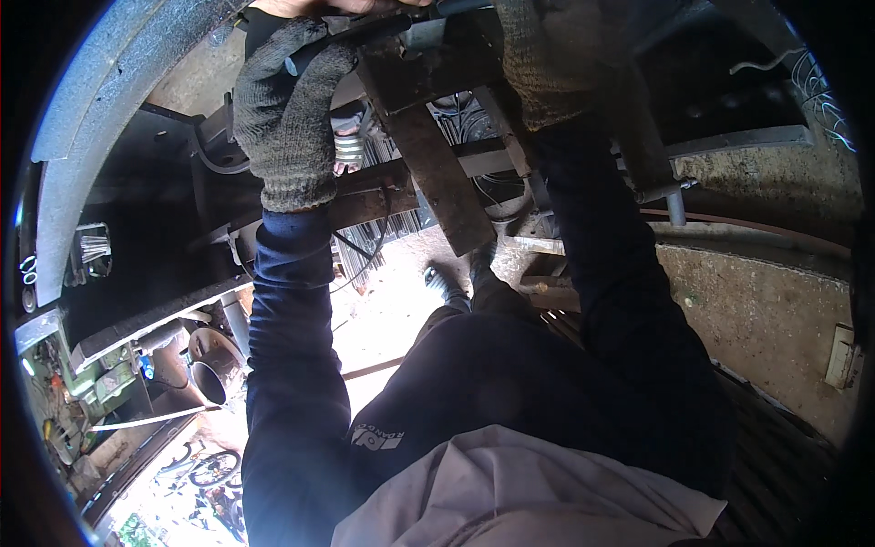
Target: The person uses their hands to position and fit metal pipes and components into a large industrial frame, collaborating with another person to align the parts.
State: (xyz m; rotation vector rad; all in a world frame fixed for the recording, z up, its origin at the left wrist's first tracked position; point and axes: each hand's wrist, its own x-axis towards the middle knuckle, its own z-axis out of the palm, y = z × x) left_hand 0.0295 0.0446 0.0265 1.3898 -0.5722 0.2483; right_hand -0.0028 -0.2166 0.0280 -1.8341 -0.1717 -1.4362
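My left hand (290, 118), in a grey knitted work glove, has its fingers curled around a dark tube (369, 33) at the top of the view. My right hand (551, 64), gloved the same way, is raised at the upper right beside the dark metal frame; its fingers are hidden by shadow and the picture's edge. Between the two hands a rusty flat steel bar (437, 173) slants down toward me from the metalwork. Beyond my left glove, bare fingers (351, 5) show at the very top edge, seemingly another person's.
Dark steel crosspieces (365, 205) run below my hands. A pipe stub (675, 205) sticks out at the right, near a stained wall (747, 301). Thin wires (820, 100) hang at the upper right. A bicycle (214, 469) stands at the lower left. My foot (447, 287) shows below.
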